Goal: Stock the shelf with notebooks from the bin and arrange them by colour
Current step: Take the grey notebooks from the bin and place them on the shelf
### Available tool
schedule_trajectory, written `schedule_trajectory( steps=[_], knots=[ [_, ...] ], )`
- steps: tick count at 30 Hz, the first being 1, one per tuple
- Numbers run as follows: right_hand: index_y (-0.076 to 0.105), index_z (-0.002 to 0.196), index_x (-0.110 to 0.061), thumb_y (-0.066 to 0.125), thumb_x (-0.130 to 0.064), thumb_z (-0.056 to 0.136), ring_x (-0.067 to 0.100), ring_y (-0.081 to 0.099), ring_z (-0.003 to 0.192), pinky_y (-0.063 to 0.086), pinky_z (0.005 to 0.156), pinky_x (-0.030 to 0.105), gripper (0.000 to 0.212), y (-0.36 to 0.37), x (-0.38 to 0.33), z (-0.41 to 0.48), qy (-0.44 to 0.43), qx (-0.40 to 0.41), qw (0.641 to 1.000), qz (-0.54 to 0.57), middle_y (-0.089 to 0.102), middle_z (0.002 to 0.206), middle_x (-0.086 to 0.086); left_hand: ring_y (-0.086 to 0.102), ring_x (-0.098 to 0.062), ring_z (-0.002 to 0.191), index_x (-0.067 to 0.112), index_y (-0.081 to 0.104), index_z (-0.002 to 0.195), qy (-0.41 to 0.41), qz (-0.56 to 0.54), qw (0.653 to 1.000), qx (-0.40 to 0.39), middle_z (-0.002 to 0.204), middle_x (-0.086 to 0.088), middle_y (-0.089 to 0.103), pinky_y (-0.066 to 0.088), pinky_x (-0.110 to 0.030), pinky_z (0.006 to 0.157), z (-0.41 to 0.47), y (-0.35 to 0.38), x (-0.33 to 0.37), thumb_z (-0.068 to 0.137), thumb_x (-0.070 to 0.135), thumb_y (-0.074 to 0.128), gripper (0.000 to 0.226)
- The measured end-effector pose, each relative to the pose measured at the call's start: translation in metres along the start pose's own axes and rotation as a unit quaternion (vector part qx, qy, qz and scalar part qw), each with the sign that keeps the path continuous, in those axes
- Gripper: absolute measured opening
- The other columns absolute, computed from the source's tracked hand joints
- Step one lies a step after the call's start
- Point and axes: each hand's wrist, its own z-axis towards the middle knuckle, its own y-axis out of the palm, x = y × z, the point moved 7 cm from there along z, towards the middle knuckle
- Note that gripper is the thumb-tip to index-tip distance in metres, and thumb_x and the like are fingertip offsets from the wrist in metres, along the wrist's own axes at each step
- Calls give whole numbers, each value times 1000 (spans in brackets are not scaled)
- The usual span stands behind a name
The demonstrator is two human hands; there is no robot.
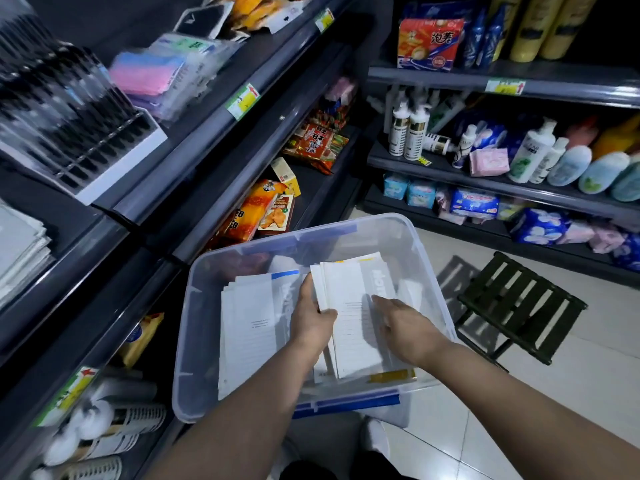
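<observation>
Head: two notebook stacks, one bin.

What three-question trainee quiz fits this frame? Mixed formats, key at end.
1. True or false: the folding stool stands left of the bin.
2. The left hand grips: A) the notebook stack with the yellow strip; B) a bottle; C) the bin's rim.
3. Fill in: the stack lying flat in the bin shows a ___ strip at its top.
Key: 1 false; 2 A; 3 blue.
</observation>
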Motion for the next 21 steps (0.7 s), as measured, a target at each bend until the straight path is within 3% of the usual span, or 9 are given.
schedule_trajectory(
  steps=[4,8,12,15,21],
  knots=[
    [32,145,-21,44,-18,93,26,46,126,40,100,33,53,-2,-20,2,-33,17,999,6,48,135,7,59,-14,109,46,24,143,26,-16,999,30,124,11,58,54,-35,86,-9,-44,1,92,7,58,72],
    [33,146,-21,46,-17,95,22,42,131,36,104,28,52,11,-43,19,-59,-6,998,-12,45,141,6,57,-16,112,42,24,146,64,-44,990,120,125,7,58,52,-38,93,-23,-111,5,90,3,57,77],
    [32,147,-17,44,-18,95,24,39,134,33,106,27,53,37,-70,31,-65,-50,996,-37,42,146,7,56,-16,108,42,19,149,77,-4,977,198,123,7,56,49,-33,88,-39,-180,2,85,-1,48,82],
    [34,143,-14,44,-17,93,30,41,129,38,103,33,51,51,-87,36,-53,-50,995,-61,45,139,12,55,-17,104,42,17,150,71,7,968,242,120,7,55,47,-33,87,-48,-222,-9,86,-1,46,82],
    [36,134,-12,44,-12,86,33,38,124,38,98,37,48,62,-117,39,-29,-31,997,-60,41,131,14,54,-18,95,40,17,151,54,28,965,255,111,9,52,45,-32,81,-60,-256,-26,87,0,47,81]
  ],
)
